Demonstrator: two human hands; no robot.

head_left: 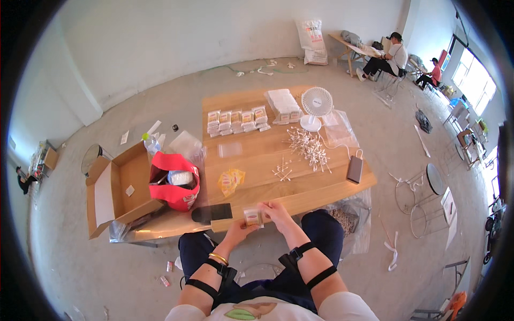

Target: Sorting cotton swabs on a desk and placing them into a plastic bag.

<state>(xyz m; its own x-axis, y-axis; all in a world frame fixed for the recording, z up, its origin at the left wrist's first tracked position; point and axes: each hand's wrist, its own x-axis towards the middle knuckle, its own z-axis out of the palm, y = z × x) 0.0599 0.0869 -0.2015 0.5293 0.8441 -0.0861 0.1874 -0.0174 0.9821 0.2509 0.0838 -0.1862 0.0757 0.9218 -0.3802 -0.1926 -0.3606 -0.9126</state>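
Observation:
Over the table's near edge, my left hand [240,232] is closed around the lower left of a small clear packet [252,217] with a printed label inside. My right hand [276,212] pinches the packet's upper right edge. Just beyond lie several yellow printed cards [230,182], loosely overlapping, and some flat clear plastic bags [230,149]. A heap of loose cotton swabs [309,151] spreads over the right side of the table, with a few more swabs [282,170] nearer me. Filled packets [235,120] stand stacked in rows at the far left.
The wooden table [262,187] also bears a white fan [316,101], a white bundle of packs [282,102], a grey power bank [354,169] and a dark flat object [211,213]. A red bag [185,199] and a cardboard box [134,176] are at left. People sit working at far right.

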